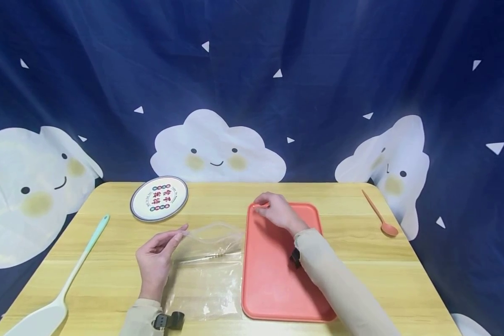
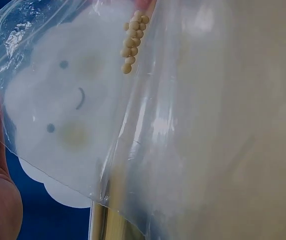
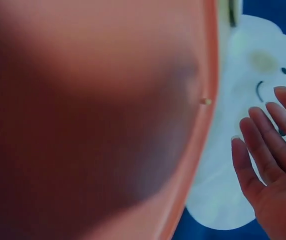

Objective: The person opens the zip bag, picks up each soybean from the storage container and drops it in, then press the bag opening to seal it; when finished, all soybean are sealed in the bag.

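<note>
A clear plastic bag (image 1: 206,280) lies on the table with its mouth raised. My left hand (image 1: 159,256) pinches the edge of that mouth between thumb and fingers. Several soybeans (image 2: 134,40) show through the film in the left wrist view. Right beside the bag is a red rectangular tray (image 1: 269,289). Over the tray's far left corner reaches my right hand (image 1: 275,212), its fingers loosely bent and apart in the right wrist view, with nothing seen between them. One soybean (image 3: 205,101) sits at the tray's rim, near that hand.
A round white plate (image 1: 159,198) with printed characters lies at the back left of the table. Along the left side rests a long pale green spatula (image 1: 73,275). An orange spoon (image 1: 384,224) lies at the right. Behind the table hangs a blue cloud-patterned curtain (image 1: 319,102).
</note>
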`<act>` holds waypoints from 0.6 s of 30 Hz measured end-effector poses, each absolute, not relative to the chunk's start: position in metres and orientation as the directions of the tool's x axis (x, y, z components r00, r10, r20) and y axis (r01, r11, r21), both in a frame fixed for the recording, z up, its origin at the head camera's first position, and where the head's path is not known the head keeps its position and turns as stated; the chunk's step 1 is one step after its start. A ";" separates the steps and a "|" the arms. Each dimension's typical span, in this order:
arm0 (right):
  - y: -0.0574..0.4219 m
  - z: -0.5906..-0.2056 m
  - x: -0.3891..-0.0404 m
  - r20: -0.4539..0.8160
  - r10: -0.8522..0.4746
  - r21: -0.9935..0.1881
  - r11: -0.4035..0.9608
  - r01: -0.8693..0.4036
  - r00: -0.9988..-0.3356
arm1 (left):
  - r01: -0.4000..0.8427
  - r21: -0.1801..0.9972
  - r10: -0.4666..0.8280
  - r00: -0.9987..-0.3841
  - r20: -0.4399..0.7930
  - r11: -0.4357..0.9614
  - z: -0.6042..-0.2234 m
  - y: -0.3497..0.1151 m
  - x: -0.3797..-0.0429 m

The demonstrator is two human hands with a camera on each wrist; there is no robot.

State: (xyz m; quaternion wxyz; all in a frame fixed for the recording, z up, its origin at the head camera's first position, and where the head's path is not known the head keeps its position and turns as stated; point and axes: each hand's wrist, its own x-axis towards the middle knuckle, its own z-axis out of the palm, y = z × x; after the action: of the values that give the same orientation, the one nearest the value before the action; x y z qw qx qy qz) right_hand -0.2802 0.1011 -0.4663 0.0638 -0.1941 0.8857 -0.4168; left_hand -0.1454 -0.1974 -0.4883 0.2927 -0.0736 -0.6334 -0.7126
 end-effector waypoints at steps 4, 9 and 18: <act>0.099 -0.474 -0.288 0.011 -0.399 -0.714 0.638 -0.287 -0.917 | 0.514 0.857 -0.324 -0.817 0.477 -0.034 -0.489 -0.197 -0.145; 0.092 -0.482 -0.297 -0.015 -0.407 -0.637 0.708 -0.305 -0.913 | 0.519 0.854 -0.322 -0.814 0.483 -0.031 -0.490 -0.197 -0.145; 0.081 -0.489 -0.307 -0.026 -0.387 -0.488 0.809 -0.327 -0.922 | 0.536 0.843 -0.319 -0.808 0.496 -0.046 -0.493 -0.198 -0.146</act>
State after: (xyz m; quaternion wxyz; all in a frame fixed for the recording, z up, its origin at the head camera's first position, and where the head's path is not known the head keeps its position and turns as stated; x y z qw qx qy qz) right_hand -0.3068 0.0806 -0.4887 0.0621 -0.1881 0.9491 -0.2450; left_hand -0.1463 -0.1981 -0.4925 0.2976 -0.0868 -0.6233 -0.7179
